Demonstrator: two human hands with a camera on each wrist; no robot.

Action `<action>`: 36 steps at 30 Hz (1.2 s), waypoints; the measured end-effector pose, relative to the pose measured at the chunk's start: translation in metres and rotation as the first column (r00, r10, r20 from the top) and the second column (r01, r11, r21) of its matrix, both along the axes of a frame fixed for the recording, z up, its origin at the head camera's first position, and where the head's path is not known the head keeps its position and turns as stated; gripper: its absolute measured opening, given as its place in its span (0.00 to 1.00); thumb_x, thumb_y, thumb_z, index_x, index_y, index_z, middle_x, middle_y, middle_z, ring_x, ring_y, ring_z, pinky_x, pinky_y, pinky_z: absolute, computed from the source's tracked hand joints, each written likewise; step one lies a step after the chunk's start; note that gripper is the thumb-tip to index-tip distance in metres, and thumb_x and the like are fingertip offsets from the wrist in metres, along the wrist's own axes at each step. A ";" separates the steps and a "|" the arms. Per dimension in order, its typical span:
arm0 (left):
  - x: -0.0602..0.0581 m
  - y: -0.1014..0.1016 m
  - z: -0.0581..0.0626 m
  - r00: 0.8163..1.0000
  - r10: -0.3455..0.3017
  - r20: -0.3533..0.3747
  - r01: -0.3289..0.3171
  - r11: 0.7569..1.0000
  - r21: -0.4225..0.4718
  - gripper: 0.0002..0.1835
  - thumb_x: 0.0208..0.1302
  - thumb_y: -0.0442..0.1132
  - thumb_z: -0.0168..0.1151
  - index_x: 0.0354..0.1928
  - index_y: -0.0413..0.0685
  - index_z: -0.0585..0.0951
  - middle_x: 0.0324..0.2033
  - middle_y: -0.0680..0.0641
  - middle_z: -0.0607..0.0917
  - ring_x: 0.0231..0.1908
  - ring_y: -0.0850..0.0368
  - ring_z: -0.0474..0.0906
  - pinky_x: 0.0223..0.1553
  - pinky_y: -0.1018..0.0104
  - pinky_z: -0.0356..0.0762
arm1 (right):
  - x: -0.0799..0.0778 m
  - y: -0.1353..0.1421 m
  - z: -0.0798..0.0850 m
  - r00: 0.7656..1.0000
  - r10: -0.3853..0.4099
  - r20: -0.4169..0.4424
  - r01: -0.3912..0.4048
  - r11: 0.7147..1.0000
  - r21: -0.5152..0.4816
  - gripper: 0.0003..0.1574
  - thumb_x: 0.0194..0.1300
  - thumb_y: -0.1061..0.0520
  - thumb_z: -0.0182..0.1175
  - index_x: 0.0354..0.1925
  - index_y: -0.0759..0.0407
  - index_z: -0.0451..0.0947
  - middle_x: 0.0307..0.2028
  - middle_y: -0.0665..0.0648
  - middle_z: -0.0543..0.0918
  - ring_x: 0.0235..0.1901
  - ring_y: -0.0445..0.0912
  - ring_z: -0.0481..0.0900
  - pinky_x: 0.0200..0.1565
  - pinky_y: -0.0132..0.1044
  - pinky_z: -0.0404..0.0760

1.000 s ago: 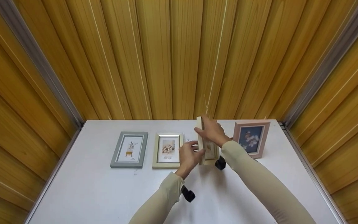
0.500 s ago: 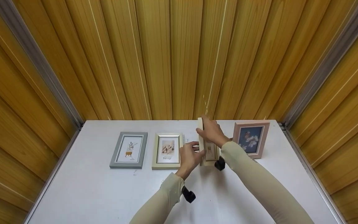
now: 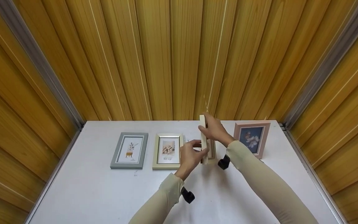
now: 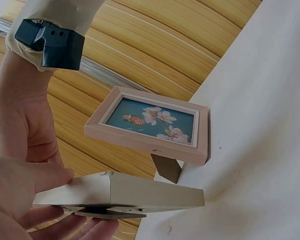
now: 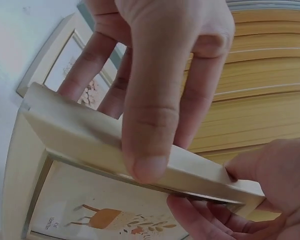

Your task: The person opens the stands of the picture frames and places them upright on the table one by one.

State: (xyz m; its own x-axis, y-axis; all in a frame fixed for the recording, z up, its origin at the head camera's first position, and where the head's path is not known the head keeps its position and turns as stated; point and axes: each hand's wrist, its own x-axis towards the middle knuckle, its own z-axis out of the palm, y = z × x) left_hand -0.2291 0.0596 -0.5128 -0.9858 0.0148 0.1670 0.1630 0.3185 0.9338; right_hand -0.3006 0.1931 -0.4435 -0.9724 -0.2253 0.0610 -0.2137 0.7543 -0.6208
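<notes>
Both hands hold a cream picture frame (image 3: 203,124) upright, nearly edge-on in the head view. My left hand (image 3: 192,156) grips its lower part, thumb on the near side edge and fingers behind the back. Higher up, my right hand (image 3: 215,129) grips the top end. An orange stool with a leafy plant is printed on its picture (image 5: 105,215), which faces right. A dark backing piece (image 4: 110,214) shows behind the frame in the left wrist view. To the right stands a pink frame (image 3: 236,133) with a butterfly and blossoms, propped on its stand leg (image 4: 166,168).
Left of the hands, a grey-green frame (image 3: 113,164) and a pale gold frame (image 3: 166,167) are set on the white table (image 3: 82,193). Wood-plank walls (image 3: 154,62) enclose the back and sides. Black wrist cameras (image 3: 224,162) hang under both sleeves.
The cream frame has turned further edge-on, so its picture hardly shows in the head view, and has shifted slightly right. My right hand moved slightly right with it; the other frames stayed put.
</notes>
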 end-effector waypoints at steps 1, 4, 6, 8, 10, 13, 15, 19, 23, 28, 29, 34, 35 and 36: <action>0.000 0.000 0.000 1.000 -0.019 0.008 0.018 1.000 0.025 0.16 0.58 0.36 0.77 0.48 0.40 0.88 0.38 0.46 0.90 0.34 0.53 0.88 0.32 0.68 0.85 | 0.000 0.002 0.001 1.000 0.006 0.008 -0.006 1.000 -0.012 0.41 0.74 0.56 0.60 0.77 0.64 0.57 0.52 0.69 0.82 0.50 0.59 0.83 0.50 0.54 0.83; 0.002 0.000 0.001 0.997 -0.080 0.019 0.078 0.993 0.092 0.15 0.60 0.35 0.75 0.49 0.41 0.88 0.42 0.46 0.90 0.33 0.56 0.88 0.30 0.69 0.85 | 0.000 0.009 0.004 0.999 0.021 0.044 -0.018 0.998 -0.063 0.42 0.74 0.56 0.59 0.78 0.63 0.54 0.53 0.70 0.81 0.47 0.58 0.84 0.44 0.51 0.86; 0.003 0.000 0.001 0.994 -0.111 0.015 0.108 0.987 0.117 0.15 0.61 0.34 0.74 0.49 0.41 0.88 0.44 0.45 0.90 0.34 0.57 0.88 0.30 0.69 0.85 | -0.001 0.014 0.005 0.997 0.035 0.067 -0.028 0.994 -0.109 0.42 0.75 0.57 0.58 0.79 0.62 0.53 0.53 0.70 0.80 0.46 0.58 0.83 0.40 0.49 0.87; 0.004 -0.001 -0.002 0.991 -0.135 0.006 0.133 0.984 0.122 0.15 0.61 0.33 0.73 0.50 0.41 0.88 0.45 0.45 0.89 0.35 0.56 0.88 0.30 0.68 0.85 | 0.000 0.019 0.005 0.993 0.052 0.101 -0.035 0.986 -0.163 0.41 0.75 0.57 0.58 0.79 0.59 0.53 0.52 0.70 0.79 0.45 0.58 0.83 0.38 0.50 0.88; 0.006 -0.002 -0.005 0.988 -0.155 -0.009 0.155 0.981 0.120 0.15 0.61 0.32 0.72 0.51 0.40 0.87 0.46 0.43 0.89 0.36 0.55 0.88 0.30 0.69 0.85 | 0.001 0.024 0.004 0.990 0.065 0.123 -0.040 0.979 -0.199 0.40 0.76 0.57 0.57 0.79 0.56 0.54 0.51 0.70 0.77 0.45 0.58 0.82 0.38 0.51 0.88; 0.009 -0.004 -0.009 0.983 -0.183 -0.023 0.184 0.976 0.116 0.16 0.61 0.31 0.72 0.51 0.39 0.87 0.47 0.40 0.89 0.37 0.53 0.88 0.30 0.69 0.85 | 0.003 0.031 0.003 0.985 0.079 0.151 -0.040 0.969 -0.242 0.40 0.77 0.57 0.56 0.80 0.53 0.53 0.53 0.70 0.76 0.48 0.59 0.80 0.41 0.53 0.87; 0.010 -0.004 -0.012 0.980 -0.197 -0.027 0.199 0.973 0.120 0.16 0.60 0.30 0.72 0.51 0.38 0.87 0.48 0.39 0.88 0.38 0.53 0.88 0.31 0.69 0.85 | 0.003 0.036 0.002 0.984 0.089 0.154 -0.046 0.964 -0.260 0.40 0.77 0.57 0.56 0.80 0.54 0.53 0.54 0.71 0.75 0.50 0.60 0.79 0.42 0.53 0.87; 0.013 -0.003 -0.016 0.977 -0.210 -0.025 0.212 0.969 0.124 0.16 0.61 0.30 0.72 0.51 0.38 0.87 0.48 0.39 0.88 0.39 0.55 0.88 0.32 0.69 0.85 | 0.004 0.045 -0.002 0.984 0.105 0.143 -0.059 0.953 -0.296 0.40 0.77 0.58 0.57 0.79 0.55 0.54 0.55 0.71 0.75 0.51 0.61 0.79 0.42 0.52 0.87; 0.016 0.000 -0.019 0.977 -0.211 -0.029 0.213 0.970 0.116 0.15 0.62 0.31 0.72 0.51 0.38 0.87 0.48 0.42 0.89 0.40 0.56 0.88 0.36 0.69 0.85 | 0.005 0.052 -0.008 0.986 0.104 0.128 -0.055 0.940 -0.337 0.39 0.77 0.58 0.58 0.79 0.54 0.55 0.55 0.71 0.76 0.51 0.61 0.80 0.41 0.51 0.87; 0.020 0.003 -0.022 0.979 -0.203 -0.037 0.205 0.974 0.092 0.14 0.61 0.32 0.72 0.50 0.38 0.88 0.46 0.45 0.90 0.39 0.56 0.88 0.37 0.70 0.84 | 0.007 0.057 -0.013 0.983 0.107 0.149 -0.044 0.927 -0.373 0.40 0.76 0.58 0.58 0.79 0.53 0.55 0.54 0.71 0.76 0.50 0.61 0.80 0.41 0.49 0.87; 0.020 0.004 -0.023 0.978 -0.202 -0.042 0.205 0.975 0.087 0.14 0.61 0.32 0.72 0.49 0.38 0.88 0.46 0.45 0.90 0.39 0.56 0.88 0.36 0.70 0.84 | 0.008 0.058 -0.013 0.983 0.107 0.152 -0.043 0.927 -0.373 0.40 0.76 0.58 0.58 0.79 0.53 0.55 0.54 0.70 0.76 0.50 0.61 0.80 0.41 0.48 0.87; 0.020 0.006 -0.025 0.978 -0.204 -0.046 0.208 0.975 0.083 0.14 0.60 0.32 0.72 0.49 0.38 0.88 0.45 0.45 0.90 0.39 0.55 0.88 0.35 0.72 0.84 | 0.010 0.059 -0.015 0.982 0.104 0.156 -0.039 0.927 -0.373 0.40 0.77 0.58 0.57 0.79 0.53 0.55 0.55 0.70 0.76 0.51 0.61 0.80 0.43 0.51 0.87; 0.020 0.006 -0.026 0.978 -0.206 -0.041 0.208 0.974 0.088 0.14 0.60 0.32 0.72 0.49 0.38 0.88 0.45 0.45 0.90 0.39 0.55 0.88 0.34 0.72 0.84 | 0.010 0.059 -0.015 0.982 0.105 0.156 -0.040 0.927 -0.373 0.39 0.77 0.58 0.57 0.79 0.53 0.55 0.55 0.70 0.76 0.51 0.61 0.80 0.43 0.51 0.87; 0.020 0.006 -0.026 0.978 -0.206 -0.036 0.209 0.973 0.094 0.14 0.61 0.31 0.72 0.49 0.38 0.88 0.45 0.45 0.90 0.39 0.55 0.88 0.34 0.72 0.84 | 0.010 0.059 -0.015 0.982 0.104 0.156 -0.039 0.926 -0.375 0.39 0.77 0.58 0.57 0.79 0.53 0.55 0.55 0.70 0.76 0.51 0.61 0.79 0.43 0.51 0.87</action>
